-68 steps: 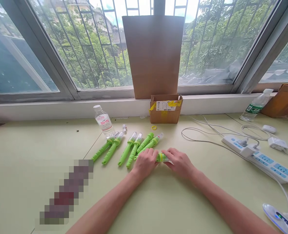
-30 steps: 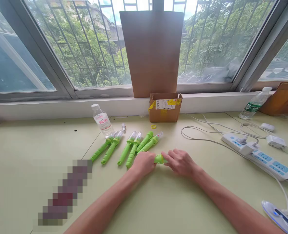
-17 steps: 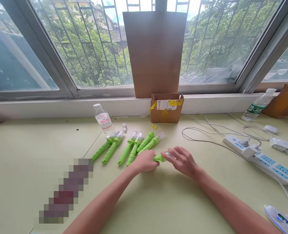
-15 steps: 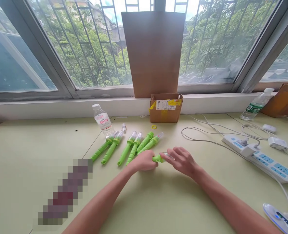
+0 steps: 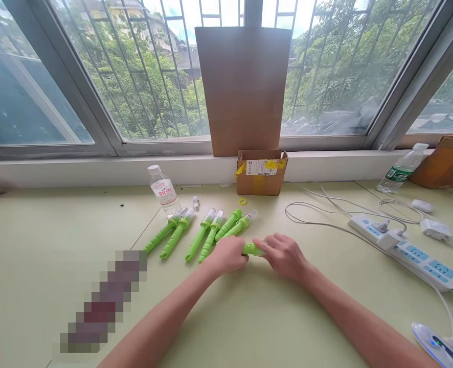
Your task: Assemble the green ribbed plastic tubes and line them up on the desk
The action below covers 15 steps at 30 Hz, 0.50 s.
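My left hand (image 5: 228, 255) is closed round one end of a green plastic stick (image 5: 251, 249), hiding most of it. The fingers of my right hand (image 5: 286, 255) are wrapped about its other end, close above the table. Only a short green section shows between the two hands. Beyond and to the left lie several similar green sticks (image 5: 177, 239) with ribbed handles and clear tips. Behind them are a small clear plastic piece (image 5: 196, 203) and a yellow ring (image 5: 242, 202).
A water bottle (image 5: 164, 193) stands behind the sticks. A small cardboard box (image 5: 262, 185) sits at the back before a tall cardboard sheet (image 5: 245, 92). On the right are a power strip (image 5: 408, 254), looping cables (image 5: 318, 222) and another bottle (image 5: 400, 173). A blurred-out patch covers the left front.
The right fingers have slid closer over the stick, so the clear end seen earlier between them is now covered. The left hand keeps its hold. The view has shifted slightly.
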{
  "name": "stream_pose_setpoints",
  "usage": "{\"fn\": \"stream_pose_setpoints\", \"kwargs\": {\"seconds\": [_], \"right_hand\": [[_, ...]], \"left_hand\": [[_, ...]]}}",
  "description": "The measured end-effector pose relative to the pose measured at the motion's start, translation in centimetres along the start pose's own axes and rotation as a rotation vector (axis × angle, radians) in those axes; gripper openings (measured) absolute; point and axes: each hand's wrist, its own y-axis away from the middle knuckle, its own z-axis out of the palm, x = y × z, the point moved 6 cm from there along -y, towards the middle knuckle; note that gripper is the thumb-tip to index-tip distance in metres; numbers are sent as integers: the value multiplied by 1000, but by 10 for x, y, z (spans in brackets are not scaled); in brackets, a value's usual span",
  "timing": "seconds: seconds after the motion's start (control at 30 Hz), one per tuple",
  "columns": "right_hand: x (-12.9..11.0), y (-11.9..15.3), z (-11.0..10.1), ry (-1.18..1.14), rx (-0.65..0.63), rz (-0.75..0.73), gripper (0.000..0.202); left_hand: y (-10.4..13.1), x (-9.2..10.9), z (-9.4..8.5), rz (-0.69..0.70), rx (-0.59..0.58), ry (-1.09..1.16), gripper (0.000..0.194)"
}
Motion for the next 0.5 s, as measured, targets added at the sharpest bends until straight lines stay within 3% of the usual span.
{"fn": "stream_pose_setpoints", "kwargs": {"seconds": [0.1, 0.2, 0.33, 0.43, 0.5], "right_hand": [[-9, 0, 0, 157, 57, -162, 38], [-12, -2, 3, 168, -12, -144, 30], [-8, -5, 9, -62, -162, 66, 28], [-5, -5, 14, -255, -258, 148, 17], [-2, -5, 12, -232, -221, 162, 20]], "left_hand": [[0, -3, 4, 35, -169, 192, 24], [0, -8, 3, -16, -34, 68, 25], [3, -5, 11, 4, 132, -106, 16], [3, -2, 15, 15, 187, -151, 17], [1, -2, 12, 13, 176, -168, 18]]}}
